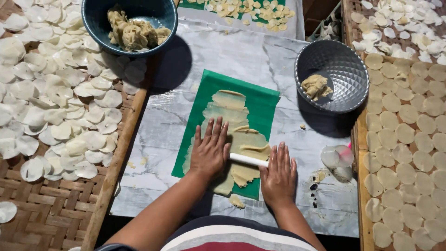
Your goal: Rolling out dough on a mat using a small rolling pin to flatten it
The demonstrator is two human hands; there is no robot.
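**Ana:** Dough (pixel 234 135), pale and thin, lies spread on the green sheet (pixel 260 100) in the middle of the marble-patterned worktop (pixel 260 51). A white roller (pixel 248 160) sits across its near end.

**Ben:** Which step is that, would you say?

**Ana:** Rolling out, I'd judge. The sheet of dough is ragged at the edges and uneven, with a thicker ridge just past the roller, so the flattening looks part done.

**Ben:** And the hands?

**Ana:** Both lie flat, palms down, fingers spread wide. The left hand (pixel 210 151) presses on the roller's left end and covers it; the right hand (pixel 278 174) rests on its right end. Neither grips anything: they bear down with open palms.

**Ben:** What would the next move call for?

**Ana:** Even pressure from both palms, pushing toward 12 o'clock so the ridge thins out, I think, without tearing the ragged edges.

**Ben:** What else is about?

**Ana:** A dark blue bowl (pixel 93 18) of lumped dough at 11 o'clock, and a grey faceted bowl (pixel 344 65) with a small lump at 2 o'clock. A clear round cutter (pixel 337 155) lies at 3 o'clock, just beside the right hand. Woven trays (pixel 42 209) at 9 and 3 o'clock carry many thin pale discs (pixel 404 135).
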